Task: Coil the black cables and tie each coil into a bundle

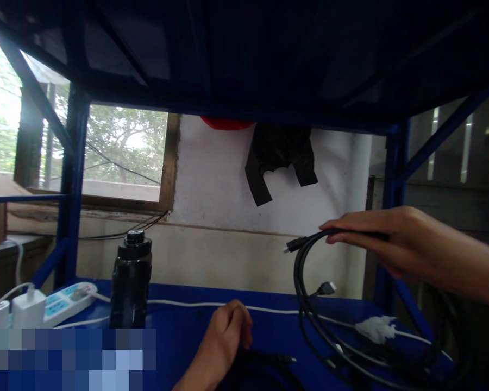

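Note:
A coiled black cable (300,277) hangs from my right hand (391,236), pinched between its thumb and fingers above the blue shelf. Two connector ends stick out on the coil's left side, one near the top and one lower. My left hand (230,326) is low over the shelf with its fingers curled downward; what they hold, if anything, is hidden. Just right of and below it lies more dark cable (264,361) with a connector end, partly lost in shadow.
A dark bottle (131,282) stands at the left on the blue shelf (179,320), beside a white power strip (67,301) with plugs. A white cord (269,310) runs across the back. Blue posts and an upper shelf frame the space; black cloth hangs on the wall.

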A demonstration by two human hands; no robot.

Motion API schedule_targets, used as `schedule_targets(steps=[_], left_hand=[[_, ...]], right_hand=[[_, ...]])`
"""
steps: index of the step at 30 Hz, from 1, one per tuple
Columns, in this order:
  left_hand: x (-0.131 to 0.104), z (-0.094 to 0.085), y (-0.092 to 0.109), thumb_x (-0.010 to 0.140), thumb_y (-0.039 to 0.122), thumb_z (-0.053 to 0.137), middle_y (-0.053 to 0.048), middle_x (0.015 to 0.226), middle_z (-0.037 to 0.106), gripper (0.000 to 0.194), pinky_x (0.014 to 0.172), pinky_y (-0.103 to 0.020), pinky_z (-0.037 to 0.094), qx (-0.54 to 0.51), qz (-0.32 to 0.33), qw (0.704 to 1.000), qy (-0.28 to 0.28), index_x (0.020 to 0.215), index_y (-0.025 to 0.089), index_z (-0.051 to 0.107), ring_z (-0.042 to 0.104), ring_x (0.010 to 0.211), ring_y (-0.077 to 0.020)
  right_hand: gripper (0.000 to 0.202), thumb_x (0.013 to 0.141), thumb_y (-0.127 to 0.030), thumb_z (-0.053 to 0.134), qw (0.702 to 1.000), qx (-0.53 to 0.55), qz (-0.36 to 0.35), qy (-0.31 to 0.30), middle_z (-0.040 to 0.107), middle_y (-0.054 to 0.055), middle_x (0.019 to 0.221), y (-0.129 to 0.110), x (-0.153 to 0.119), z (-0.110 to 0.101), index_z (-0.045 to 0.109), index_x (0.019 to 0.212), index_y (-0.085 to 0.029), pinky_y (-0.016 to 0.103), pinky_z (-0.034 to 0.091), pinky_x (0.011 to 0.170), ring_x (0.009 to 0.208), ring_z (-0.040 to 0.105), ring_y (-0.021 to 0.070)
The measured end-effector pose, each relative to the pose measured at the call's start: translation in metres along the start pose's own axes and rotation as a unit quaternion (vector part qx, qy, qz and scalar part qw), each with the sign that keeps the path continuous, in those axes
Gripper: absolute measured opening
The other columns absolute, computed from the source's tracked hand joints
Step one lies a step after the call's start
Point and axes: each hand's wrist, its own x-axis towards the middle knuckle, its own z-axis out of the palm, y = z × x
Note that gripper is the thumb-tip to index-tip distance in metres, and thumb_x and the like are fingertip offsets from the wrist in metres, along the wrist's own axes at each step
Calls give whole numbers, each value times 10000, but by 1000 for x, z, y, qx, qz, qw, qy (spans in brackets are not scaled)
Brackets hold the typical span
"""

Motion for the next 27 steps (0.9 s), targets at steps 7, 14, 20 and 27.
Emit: schedule_targets(steps=[7, 14, 20, 27], left_hand=[[5, -18, 9, 866, 899, 257, -208, 913, 784, 989, 489, -257, 457, -328, -193, 916, -129, 1093, 57, 722, 754, 654, -246], [-2, -34, 25, 912, 855, 310, -243, 1016, 775, 950, 491, -246, 563, -404, -186, 878, -177, 1122, 29, 729, 765, 677, -225], [-1, -27, 14, 930, 766, 466, -221, 1018, 758, 774, 464, -209, 552, -333, -200, 909, -148, 1113, 58, 721, 750, 673, -194], [1, -20, -5, 764, 436, 839, -58, 738, 702, 546, 343, -195, 432, -141, -138, 975, -101, 1162, 79, 728, 550, 414, -93]], right_hand=[[278, 1045, -369, 549, 966, 167, -11, -197, 771, 55, 1044, -20, -28, 92, 778, 1072, -215, 132, 404, 330, 400, 543, 45], [346, 1059, -404, 494, 925, 275, 4, -263, 707, 19, 907, -20, -51, 174, 738, 933, -194, 141, 391, 351, 472, 557, 72], [297, 1021, -407, 553, 917, 308, 32, -252, 697, 37, 944, 6, -67, 219, 761, 1055, -197, 159, 412, 373, 509, 582, 90], [242, 901, -311, 717, 926, 320, 97, -176, 742, 59, 1004, 22, -87, 255, 714, 1102, -176, 279, 536, 727, 835, 693, 199]])
